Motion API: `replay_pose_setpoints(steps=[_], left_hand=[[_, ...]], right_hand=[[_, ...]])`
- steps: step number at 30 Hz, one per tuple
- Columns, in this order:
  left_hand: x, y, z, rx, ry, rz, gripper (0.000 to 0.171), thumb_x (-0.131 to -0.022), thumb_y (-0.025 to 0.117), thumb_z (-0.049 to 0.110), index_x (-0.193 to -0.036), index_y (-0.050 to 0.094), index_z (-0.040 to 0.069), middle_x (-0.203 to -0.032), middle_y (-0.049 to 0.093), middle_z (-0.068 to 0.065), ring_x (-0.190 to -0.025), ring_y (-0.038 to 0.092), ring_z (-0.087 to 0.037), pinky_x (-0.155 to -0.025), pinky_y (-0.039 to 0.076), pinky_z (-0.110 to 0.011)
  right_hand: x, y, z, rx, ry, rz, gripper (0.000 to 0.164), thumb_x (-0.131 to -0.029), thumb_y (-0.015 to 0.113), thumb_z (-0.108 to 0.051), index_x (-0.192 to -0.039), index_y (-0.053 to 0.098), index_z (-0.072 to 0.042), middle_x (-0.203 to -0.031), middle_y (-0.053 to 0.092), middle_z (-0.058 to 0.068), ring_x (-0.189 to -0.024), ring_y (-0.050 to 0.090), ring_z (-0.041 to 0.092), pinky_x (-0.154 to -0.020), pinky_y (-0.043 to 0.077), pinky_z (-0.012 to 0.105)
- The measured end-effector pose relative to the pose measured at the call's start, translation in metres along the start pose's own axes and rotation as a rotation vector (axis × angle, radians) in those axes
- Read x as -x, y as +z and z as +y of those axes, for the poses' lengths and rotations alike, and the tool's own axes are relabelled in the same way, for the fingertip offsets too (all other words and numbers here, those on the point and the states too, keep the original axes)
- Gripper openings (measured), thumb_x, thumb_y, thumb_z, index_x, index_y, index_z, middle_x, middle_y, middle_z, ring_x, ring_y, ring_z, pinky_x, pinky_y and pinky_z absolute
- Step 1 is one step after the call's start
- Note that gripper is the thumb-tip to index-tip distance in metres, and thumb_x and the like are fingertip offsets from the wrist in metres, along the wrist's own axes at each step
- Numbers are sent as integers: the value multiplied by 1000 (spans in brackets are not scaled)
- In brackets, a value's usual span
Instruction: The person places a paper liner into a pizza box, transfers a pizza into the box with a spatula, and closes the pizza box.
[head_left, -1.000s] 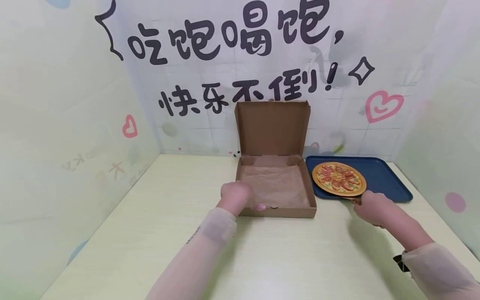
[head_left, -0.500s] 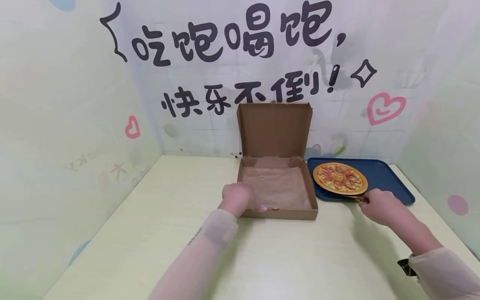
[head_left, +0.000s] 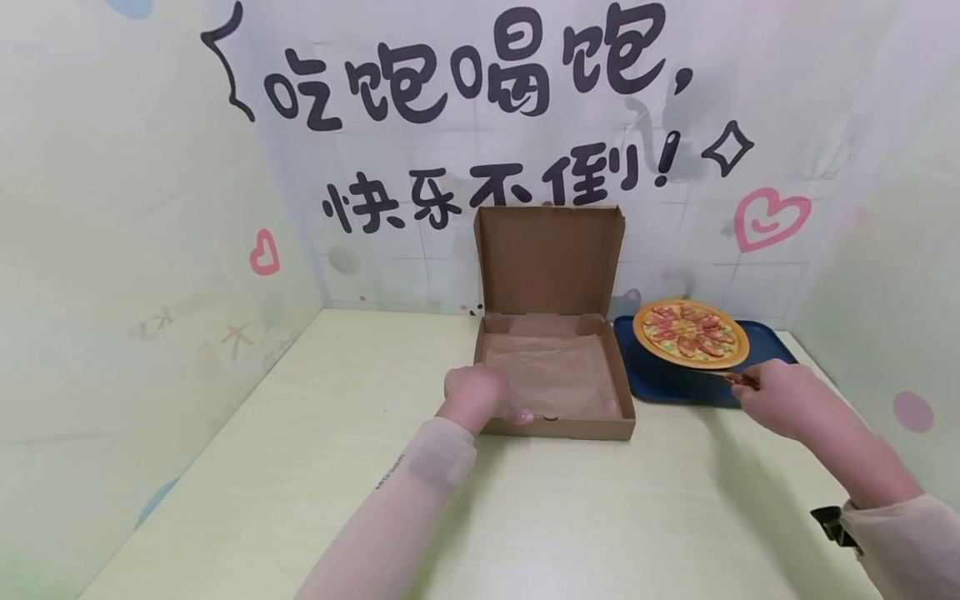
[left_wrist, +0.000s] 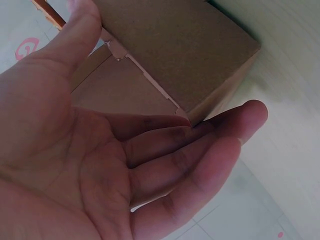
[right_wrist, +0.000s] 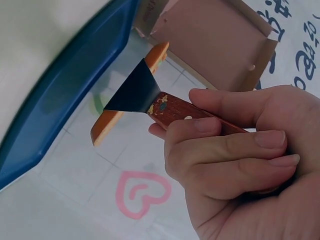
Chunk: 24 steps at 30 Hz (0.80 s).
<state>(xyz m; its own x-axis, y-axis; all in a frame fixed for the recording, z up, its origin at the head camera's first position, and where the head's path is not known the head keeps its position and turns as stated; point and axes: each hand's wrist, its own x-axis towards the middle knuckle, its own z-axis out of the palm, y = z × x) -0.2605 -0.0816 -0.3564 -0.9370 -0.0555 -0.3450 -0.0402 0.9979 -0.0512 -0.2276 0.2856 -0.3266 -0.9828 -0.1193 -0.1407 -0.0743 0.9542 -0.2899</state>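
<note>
My right hand (head_left: 780, 398) grips the reddish-brown wooden handle (right_wrist: 172, 111) of a spatula. Its flared metal blade (right_wrist: 134, 90) lies under a round toy-like pizza (head_left: 692, 333) with red and green toppings. The pizza is held above the blue tray (head_left: 648, 385), apart from it. My left hand (head_left: 474, 396) holds the front left corner of an open cardboard pizza box (head_left: 592, 427), its thumb at the front rim. In the left wrist view the fingers (left_wrist: 165, 165) are lightly bent by the box's side. Brown paper (head_left: 555, 375) lines the box.
The box lid (head_left: 547, 258) stands upright against the printed back wall (head_left: 420, 258). The tray is just right of the box on a pale table (head_left: 570, 517). Side walls (head_left: 172, 333) close off the table at left and right.
My right hand has raised the spatula with the pizza up off the tray and slightly to the right. The left hand and the box have stayed in place.
</note>
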Motion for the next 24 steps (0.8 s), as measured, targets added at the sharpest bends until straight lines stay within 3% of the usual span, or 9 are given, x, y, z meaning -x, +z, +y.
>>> replay_pose_setpoints(steps=[9, 16, 24], left_hand=[[0, -1, 1, 10, -5, 4, 74, -79, 74, 82, -123, 77, 22, -110, 73, 4, -93, 62, -16, -93, 54, -39], [2, -3, -1, 22, 2, 2, 76, -81, 74, 78, -126, 75, 16, -125, 73, -3, -96, 63, -20, -94, 53, -41], [2, -1, -2, 27, 11, 9, 79, -82, 73, 78, -131, 74, 15, -134, 71, -6, -104, 66, -21, -95, 54, -43]], right_hand=[[16, -4, -18, -3, -36, 18, 36, -105, 58, -20, -116, 68, 13, -80, 65, 9, -67, 53, 22, -60, 42, 34], [28, -3, -38, 0, -98, 53, 41, -106, 60, -20, -128, 66, 13, -82, 69, 7, -64, 53, 19, -57, 42, 34], [29, 2, -64, -55, -101, 10, 46, -106, 62, -21, -137, 64, 12, -90, 73, 6, -66, 55, 18, -55, 43, 32]])
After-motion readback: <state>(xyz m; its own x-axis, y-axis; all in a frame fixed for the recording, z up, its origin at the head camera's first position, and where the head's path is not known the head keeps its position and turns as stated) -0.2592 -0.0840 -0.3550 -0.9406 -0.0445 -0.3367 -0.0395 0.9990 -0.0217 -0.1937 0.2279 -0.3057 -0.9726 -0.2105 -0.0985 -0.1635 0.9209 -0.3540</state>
